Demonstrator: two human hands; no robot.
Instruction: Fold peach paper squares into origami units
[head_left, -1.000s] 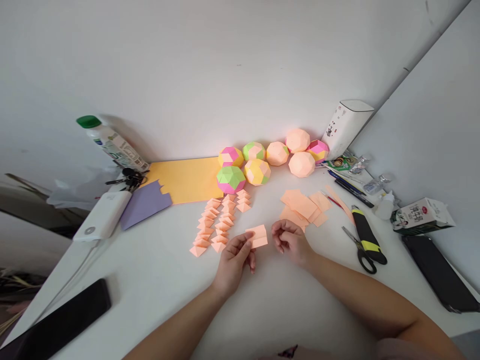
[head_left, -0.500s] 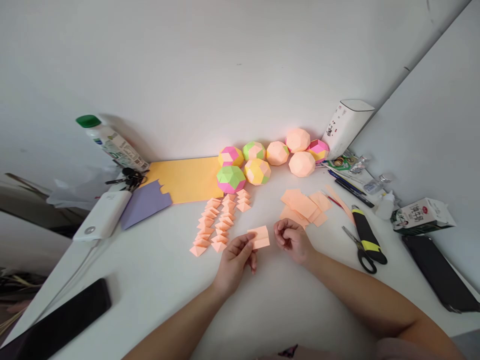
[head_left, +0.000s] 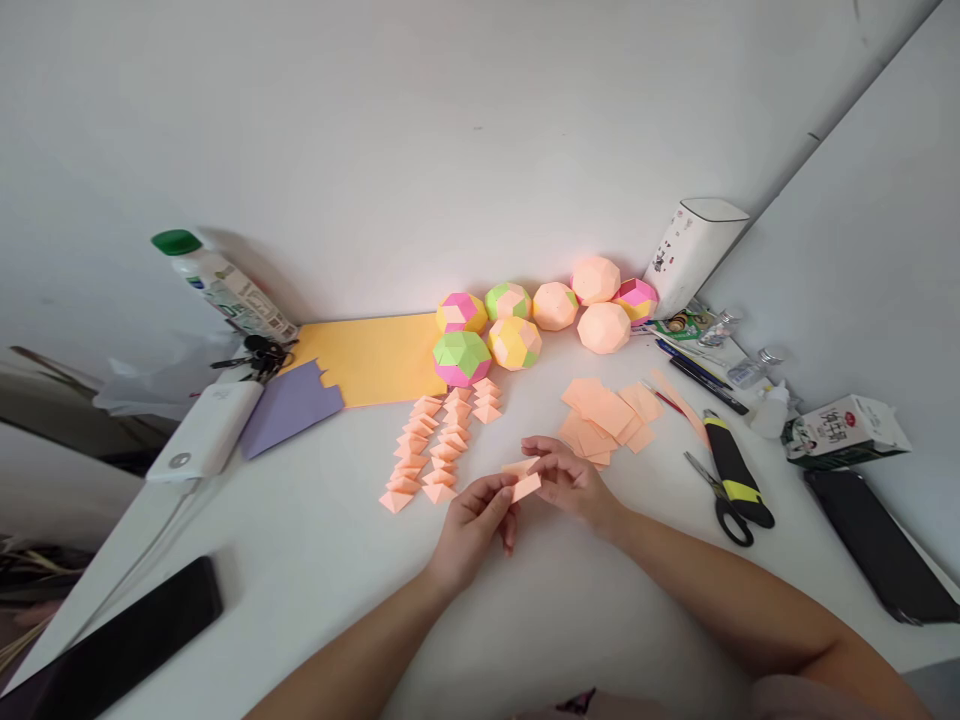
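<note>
Our left hand (head_left: 472, 525) pinches a part-folded slip (head_left: 527, 488) between our hands; our right hand (head_left: 581, 490) meets its edge, grip unclear; 3 folded rows (head_left: 411, 450) and 8 balls (head_left: 555, 307) look done; flat sheets (head_left: 606, 412) remain unfolded.

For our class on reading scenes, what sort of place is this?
Probably a papercraft desk against a wall: paper balls, rows of folded pieces and scissors sit on it.

Left hand (head_left: 476, 515) and right hand (head_left: 577, 490) are showing bare, likewise forearms (head_left: 367, 640); pale garment (head_left: 637, 706) is displaying a dark patterned patch (head_left: 576, 703).
</note>
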